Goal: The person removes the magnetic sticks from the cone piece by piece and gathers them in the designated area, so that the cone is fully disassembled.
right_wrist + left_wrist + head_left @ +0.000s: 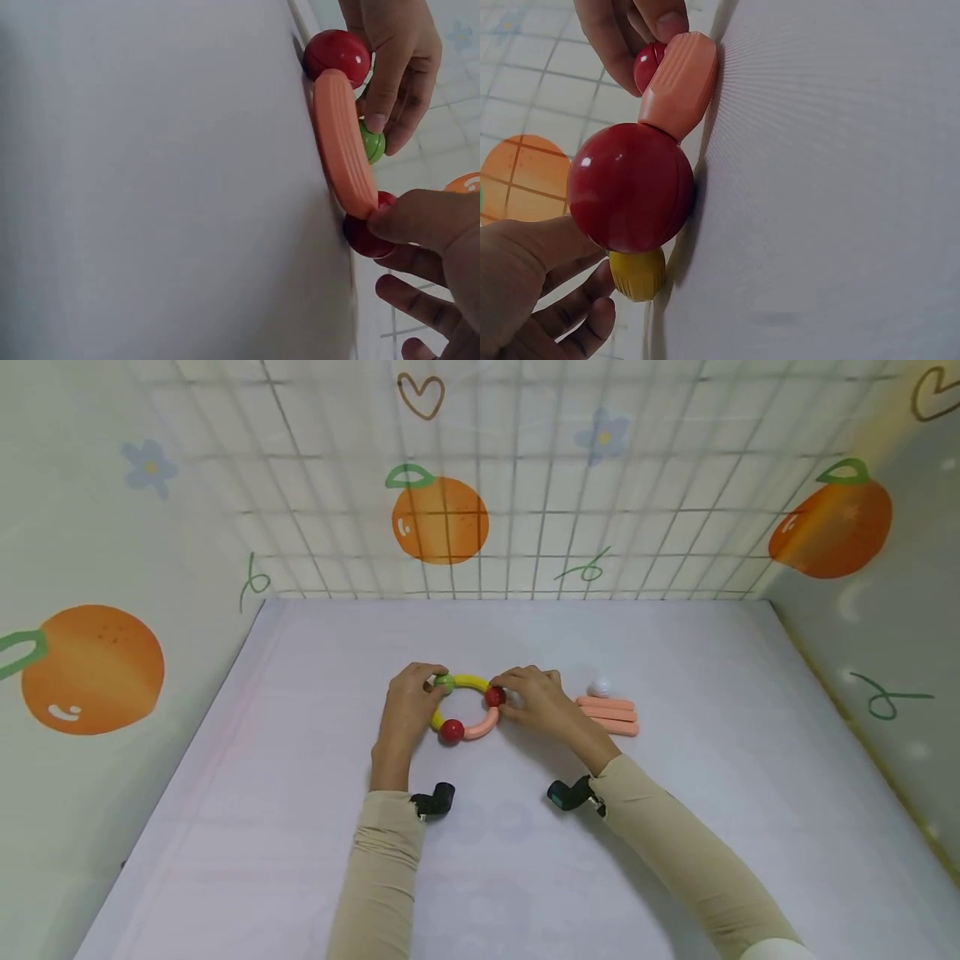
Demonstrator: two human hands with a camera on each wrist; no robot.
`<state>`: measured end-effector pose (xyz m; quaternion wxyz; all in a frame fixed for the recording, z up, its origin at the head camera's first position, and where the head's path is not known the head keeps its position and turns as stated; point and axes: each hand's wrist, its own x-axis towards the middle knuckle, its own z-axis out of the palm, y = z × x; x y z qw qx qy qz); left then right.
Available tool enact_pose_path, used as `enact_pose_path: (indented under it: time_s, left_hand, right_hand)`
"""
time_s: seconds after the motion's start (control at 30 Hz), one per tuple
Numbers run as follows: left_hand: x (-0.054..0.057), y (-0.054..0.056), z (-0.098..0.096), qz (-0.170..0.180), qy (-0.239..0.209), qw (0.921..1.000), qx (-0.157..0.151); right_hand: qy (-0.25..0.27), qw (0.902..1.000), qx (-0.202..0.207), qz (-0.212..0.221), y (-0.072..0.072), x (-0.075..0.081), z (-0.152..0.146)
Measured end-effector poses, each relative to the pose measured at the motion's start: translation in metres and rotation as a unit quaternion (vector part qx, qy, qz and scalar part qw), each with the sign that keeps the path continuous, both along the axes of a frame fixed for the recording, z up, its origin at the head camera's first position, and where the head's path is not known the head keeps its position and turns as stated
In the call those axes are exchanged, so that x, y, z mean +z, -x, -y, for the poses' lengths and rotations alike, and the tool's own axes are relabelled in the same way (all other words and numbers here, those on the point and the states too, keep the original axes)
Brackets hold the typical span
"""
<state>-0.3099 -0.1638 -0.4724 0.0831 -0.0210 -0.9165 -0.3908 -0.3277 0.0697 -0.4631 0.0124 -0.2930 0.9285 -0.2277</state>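
A ring of curved toy rods and balls lies on the table, between my hands. My left hand (407, 708) pinches the green ball (447, 684) at the ring's upper left. With thumb and fingers, my right hand (542, 702) grips a red ball (495, 697) on the right side. One yellow curved rod (472, 680) spans the far side between these balls; another yellow rod (638, 276) runs down the left, partly hidden. At the near side sits a second red ball (452, 732), touching a pink curved rod (343, 142) that reaches the gripped red ball.
Right of the ring, several pink rods (609, 715) lie side by side, with a white ball (600, 687) just beyond them. A patterned curtain (517, 485) over a wire grid closes the far side of the white table (480, 868).
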Motion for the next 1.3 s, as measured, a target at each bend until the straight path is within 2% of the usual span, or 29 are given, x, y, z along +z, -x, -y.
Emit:
enact_pose_path:
  time_s: [0.27,0.43,0.83,1.03,1.3]
  left_hand:
    - [0.008,0.001,-0.001,-0.011,0.007,0.9999,-0.007]
    - [0.007,0.000,-0.003,-0.008,0.001,0.9999,-0.008]
    - [-0.003,-0.002,-0.007,-0.018,-0.025,0.9994,-0.019]
    - [-0.004,-0.002,-0.004,-0.018,-0.025,0.9994,-0.015]
    - [-0.006,-0.003,0.000,-0.016,-0.029,0.9994,-0.014]
  right_hand:
    - [0.001,0.9996,0.026,-0.011,0.009,-0.001,-0.001]
    - [-0.013,0.9989,0.034,-0.030,0.008,-0.003,0.001]
    - [-0.019,0.9978,-0.017,-0.061,-0.004,-0.002,-0.011]
    - [0.017,0.9967,-0.018,-0.077,-0.012,0.001,-0.022]
    - [0.092,0.9909,-0.026,-0.095,-0.023,0.017,-0.041]
